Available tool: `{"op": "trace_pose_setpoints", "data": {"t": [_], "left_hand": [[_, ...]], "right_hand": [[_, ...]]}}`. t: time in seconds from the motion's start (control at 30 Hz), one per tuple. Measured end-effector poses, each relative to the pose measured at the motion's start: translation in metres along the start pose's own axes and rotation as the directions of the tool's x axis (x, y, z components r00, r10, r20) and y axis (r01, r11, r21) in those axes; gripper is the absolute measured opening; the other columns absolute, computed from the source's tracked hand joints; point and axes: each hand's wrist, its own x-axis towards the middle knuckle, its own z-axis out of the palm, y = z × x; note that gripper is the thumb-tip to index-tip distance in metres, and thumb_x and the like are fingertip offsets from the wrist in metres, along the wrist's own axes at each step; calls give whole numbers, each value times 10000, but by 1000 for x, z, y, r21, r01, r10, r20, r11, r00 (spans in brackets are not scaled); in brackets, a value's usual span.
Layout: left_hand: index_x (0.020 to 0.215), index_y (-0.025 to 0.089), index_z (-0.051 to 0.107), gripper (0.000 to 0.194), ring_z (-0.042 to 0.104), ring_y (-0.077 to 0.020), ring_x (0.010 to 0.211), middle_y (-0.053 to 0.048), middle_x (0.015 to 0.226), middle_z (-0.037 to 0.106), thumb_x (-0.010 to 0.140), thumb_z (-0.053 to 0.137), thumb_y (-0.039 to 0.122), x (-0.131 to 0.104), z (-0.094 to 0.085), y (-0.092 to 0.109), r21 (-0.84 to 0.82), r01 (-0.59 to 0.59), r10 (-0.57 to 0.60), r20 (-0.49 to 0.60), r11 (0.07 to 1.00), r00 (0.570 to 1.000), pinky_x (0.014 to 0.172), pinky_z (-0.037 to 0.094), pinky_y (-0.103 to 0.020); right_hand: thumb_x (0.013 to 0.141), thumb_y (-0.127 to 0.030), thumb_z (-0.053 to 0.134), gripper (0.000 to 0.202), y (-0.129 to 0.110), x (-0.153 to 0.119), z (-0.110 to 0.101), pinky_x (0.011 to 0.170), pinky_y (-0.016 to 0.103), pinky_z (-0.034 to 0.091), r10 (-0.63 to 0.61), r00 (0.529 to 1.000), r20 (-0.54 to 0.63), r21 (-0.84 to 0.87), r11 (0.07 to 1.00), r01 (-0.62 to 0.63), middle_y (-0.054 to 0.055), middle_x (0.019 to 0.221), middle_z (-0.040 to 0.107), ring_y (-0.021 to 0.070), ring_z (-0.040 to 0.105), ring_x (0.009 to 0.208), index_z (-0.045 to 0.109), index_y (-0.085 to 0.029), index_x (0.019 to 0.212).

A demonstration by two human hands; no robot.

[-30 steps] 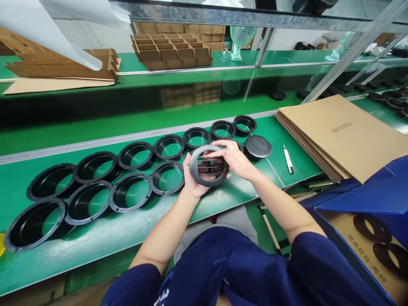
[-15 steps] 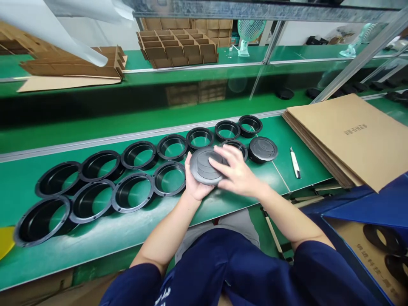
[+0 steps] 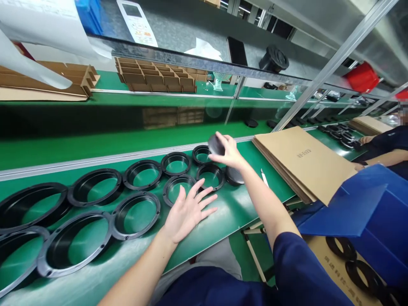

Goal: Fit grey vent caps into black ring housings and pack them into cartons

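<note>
My right hand (image 3: 228,152) grips a round black air vent (image 3: 216,145) by its edge, tilted and slightly blurred. It is above the right end of the back row of black rings, over a ring (image 3: 201,154). Spread fingers and an upturned palm show on my left hand (image 3: 188,211), which is empty above the table's front part. Just behind those fingers sits another open black ring (image 3: 177,189), and a further ring (image 3: 210,177) lies to its right. A second round black vent (image 3: 235,175) rests on the table, partly covered by my right wrist.
More rings (image 3: 137,214) stand in two rows on the green table (image 3: 204,229). To the right lie a white cutter (image 3: 264,177) and a stack of cardboard (image 3: 302,157). A blue bin (image 3: 376,204) is below. A co-worker's arm (image 3: 389,157) shows far right. Overhead runs a shelf (image 3: 191,38).
My left hand has let go of the vent and opened. My right hand has carried it away to the back row's right end. The view has tilted upward and to the right.
</note>
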Motion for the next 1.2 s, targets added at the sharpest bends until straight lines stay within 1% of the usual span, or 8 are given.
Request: {"op": "trace_pose_setpoints", "data": {"t": [0.1,0.23,0.47,0.63,0.83,0.93,1.07,1.2], "left_hand": [[1517,198,478,755,574,-379,1340,-229,1459,579,973,448,722,1,-3,-2,37,58,-60,53,998,997,1140,397,-579],[1473,156,525,709,623,-365,1271,-237,1398,620,995,450,674,1,-4,-3,23,86,-87,56,996,995,1108,431,-544],[1415,145,597,640,646,-331,1212,-210,1324,664,1013,454,622,0,-2,-5,-1,121,-121,-2,993,993,1067,480,-499],[1379,148,638,612,628,-334,1233,-204,1334,658,1010,466,606,1,-8,-7,12,131,-131,-5,991,991,1087,472,-495],[1332,189,665,505,602,-339,1246,-174,1313,661,987,549,539,1,-10,-6,269,54,-45,-38,962,998,1093,460,-496],[1345,245,655,485,606,-327,1219,-152,1458,572,937,655,508,1,-9,-11,560,6,58,-97,829,994,1088,464,-490],[1400,322,634,579,554,-365,1301,-96,1676,323,852,777,442,3,-12,-26,883,-86,231,-26,461,973,1138,432,-540],[1357,301,685,558,329,-421,1511,-78,1680,331,822,806,402,5,-18,-35,925,-183,202,120,332,972,1285,162,-605]], "right_hand": [[782,-607,792,1049,54,37,-6,1219,566,277,218,976,26,-140,967,-213,216,1530,353,411,304,1462,333,-199,1633],[835,-661,748,1019,92,49,2,1221,510,281,249,961,117,-272,939,-210,224,1543,354,388,318,1468,318,-209,1641],[904,-742,620,1015,99,61,-3,1246,548,214,301,913,277,-430,888,-162,254,1665,200,421,179,1554,231,-199,1669],[1088,-586,113,706,98,75,6,1274,567,97,181,979,89,-437,891,-125,152,1704,209,314,132,1588,240,-202,1667],[1073,-644,193,782,104,77,29,1291,512,95,282,921,269,-455,880,-136,132,1730,31,270,33,1605,130,-158,1682],[1077,-626,235,759,106,75,19,1294,513,83,334,911,241,-445,872,-202,121,1731,42,263,42,1605,146,-176,1681],[1082,-576,298,761,97,63,1,1263,616,112,421,895,145,-444,836,-321,207,1715,53,346,44,1597,180,-103,1667],[1056,-530,436,645,75,27,-7,1273,540,188,207,977,44,-361,915,-177,177,1675,277,336,182,1569,450,-139,1568]]}}
